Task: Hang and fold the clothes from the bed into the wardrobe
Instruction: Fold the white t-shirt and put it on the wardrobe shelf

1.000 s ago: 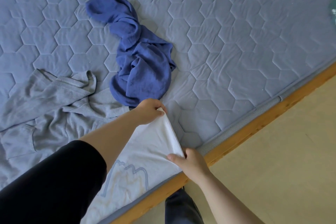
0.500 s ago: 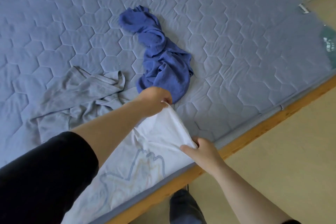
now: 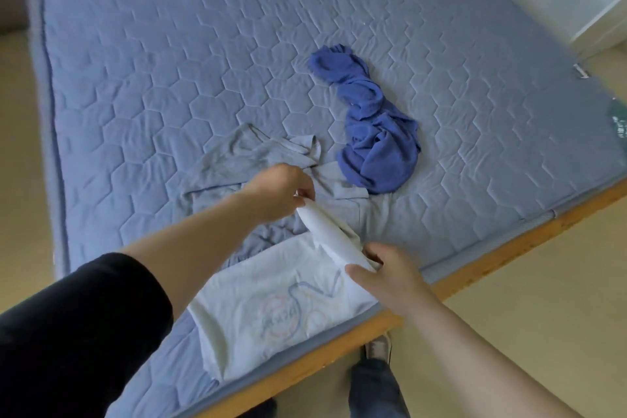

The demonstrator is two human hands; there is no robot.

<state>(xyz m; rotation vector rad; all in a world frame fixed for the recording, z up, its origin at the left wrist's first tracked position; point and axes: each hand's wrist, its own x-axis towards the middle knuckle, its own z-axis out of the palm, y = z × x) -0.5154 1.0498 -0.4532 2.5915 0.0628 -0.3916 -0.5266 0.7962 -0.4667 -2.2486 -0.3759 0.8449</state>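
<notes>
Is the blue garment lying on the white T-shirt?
No, the blue garment lies apart from the white T-shirt, farther up the mattress.

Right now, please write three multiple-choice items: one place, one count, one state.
1. Where is the crumpled dark-blue garment?
A) on the floor
B) on the quilted blue mattress
C) on a hanger

2. How many garments lie on the mattress?
A) one
B) three
C) six

3. The white printed T-shirt is:
A) gripped by both hands
B) untouched
C) rolled into a ball

Answers:
1B, it lies mid-mattress.
2B, the garments are the blue one, the wrinkled grey garment and the white one.
3A, the left hand and right hand pinch its raised edge.
</notes>
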